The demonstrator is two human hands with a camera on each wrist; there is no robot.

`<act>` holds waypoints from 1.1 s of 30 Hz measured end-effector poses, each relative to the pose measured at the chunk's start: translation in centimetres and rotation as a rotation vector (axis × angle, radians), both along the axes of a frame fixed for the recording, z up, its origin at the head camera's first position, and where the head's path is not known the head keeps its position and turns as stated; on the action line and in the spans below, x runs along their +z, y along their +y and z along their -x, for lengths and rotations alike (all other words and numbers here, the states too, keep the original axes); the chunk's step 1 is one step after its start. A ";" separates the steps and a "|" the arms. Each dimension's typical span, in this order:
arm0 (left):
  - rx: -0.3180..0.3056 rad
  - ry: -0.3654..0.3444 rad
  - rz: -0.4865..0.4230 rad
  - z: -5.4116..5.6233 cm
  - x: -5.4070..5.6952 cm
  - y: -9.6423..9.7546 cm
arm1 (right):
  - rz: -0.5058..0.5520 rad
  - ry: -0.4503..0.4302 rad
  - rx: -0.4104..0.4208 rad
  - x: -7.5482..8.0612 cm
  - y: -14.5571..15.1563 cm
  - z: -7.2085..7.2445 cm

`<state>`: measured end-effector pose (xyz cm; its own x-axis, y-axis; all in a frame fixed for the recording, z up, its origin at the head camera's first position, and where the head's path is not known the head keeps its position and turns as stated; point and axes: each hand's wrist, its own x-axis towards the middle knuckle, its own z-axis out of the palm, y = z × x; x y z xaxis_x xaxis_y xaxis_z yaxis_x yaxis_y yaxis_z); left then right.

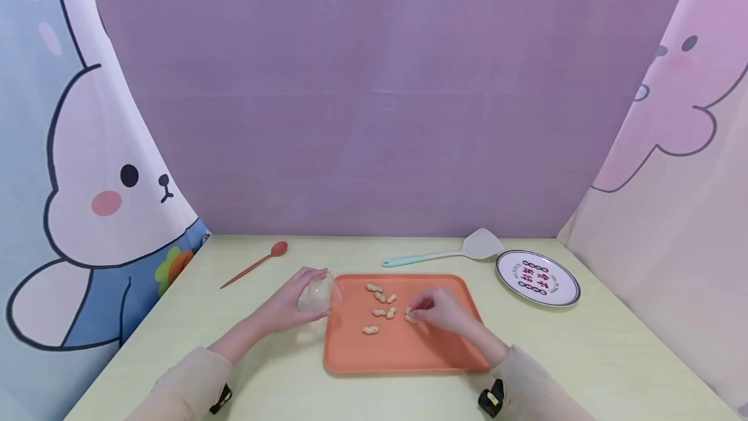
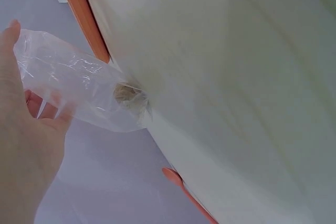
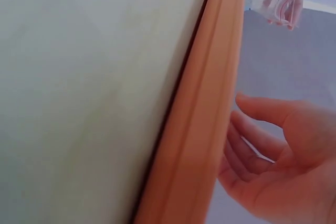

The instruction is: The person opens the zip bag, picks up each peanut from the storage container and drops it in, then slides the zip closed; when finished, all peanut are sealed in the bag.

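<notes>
my left hand (image 1: 283, 309) has its grip curled round a clear bag (image 1: 319, 293), at about ten o'clock from the middle of the orange tray (image 1: 403, 355). the grip of my right hand (image 1: 442, 310) has its fingertips at one peanut (image 1: 408, 318) near the tray's middle; i can't tell whether it is pinched. the other peanuts (image 1: 371, 330) lie between nine and eleven o'clock. i'd worry about that peanut rolling away if the fingertips meet off-centre. the thin bag could fold shut under a hard squeeze, blocking its mouth, or tip and spill the tan contents (image 2: 128, 95) at its bottom onto the desk (image 1: 274, 379).
</notes>
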<state>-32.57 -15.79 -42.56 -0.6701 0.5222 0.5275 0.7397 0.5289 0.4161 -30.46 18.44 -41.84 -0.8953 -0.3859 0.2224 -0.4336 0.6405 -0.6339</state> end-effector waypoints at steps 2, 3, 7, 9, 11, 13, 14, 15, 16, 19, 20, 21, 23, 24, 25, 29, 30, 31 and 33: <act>-0.003 0.007 -0.001 0.1 -0.1 0.0 | -0.024 -0.016 -0.008 0.0 0.0 0.0; -0.002 0.011 -0.001 0.1 -0.1 0.0 | -0.039 -0.025 -0.014 -0.1 0.0 0.0; -0.002 0.035 -0.011 0.1 -0.2 -0.1 | -0.078 -0.042 -0.028 0.0 -0.1 -0.2; -0.004 0.039 -0.017 0.2 -0.1 -0.1 | -0.090 -0.039 -0.031 0.0 -0.1 -0.3; -0.007 0.034 -0.021 0.2 -0.1 -0.1 | -0.098 -0.036 -0.030 0.1 -0.2 -0.3; -0.010 0.032 -0.021 0.2 -0.1 -0.1 | -0.102 -0.037 -0.020 0.1 -0.2 -0.3; -0.011 0.030 -0.021 0.2 -0.1 -0.1 | -0.104 -0.037 -0.014 0.1 -0.2 -0.3; -0.011 0.028 -0.020 0.2 -0.1 -0.1 | -0.107 -0.042 -0.010 0.1 -0.2 -0.3; -0.010 0.027 -0.020 0.2 -0.1 -0.1 | -0.106 -0.044 -0.005 0.1 -0.2 -0.3; -0.009 0.027 -0.017 0.2 0.0 -0.1 | -0.099 -0.068 0.003 0.1 -0.2 -0.3; -0.011 0.029 -0.017 0.2 0.0 -0.1 | -0.097 -0.074 0.003 0.1 -0.1 -0.3; -0.009 0.029 -0.014 0.2 0.0 0.0 | -0.094 -0.082 0.003 0.1 -0.1 -0.3; -0.012 0.030 -0.012 0.2 0.0 0.0 | -0.088 -0.096 0.005 0.0 0.0 -0.3; -0.011 0.030 -0.010 0.2 -0.1 0.0 | -0.088 -0.101 0.006 0.0 0.0 -0.3; -0.010 0.030 -0.009 0.2 -0.1 0.0 | -0.091 -0.104 0.004 0.0 0.0 -0.3; -0.008 0.028 -0.008 0.1 -0.2 0.0 | -0.117 -0.098 -0.001 0.0 0.1 -0.4; -0.007 0.030 -0.006 0.1 -0.2 0.0 | -0.123 -0.096 -0.002 0.0 0.1 -0.5; -0.008 0.030 -0.006 0.1 -0.1 0.0 | -0.128 -0.098 -0.004 0.0 0.1 -0.5; -0.008 0.030 -0.004 0.0 -0.1 0.0 | -0.127 -0.105 0.000 0.0 0.2 -0.5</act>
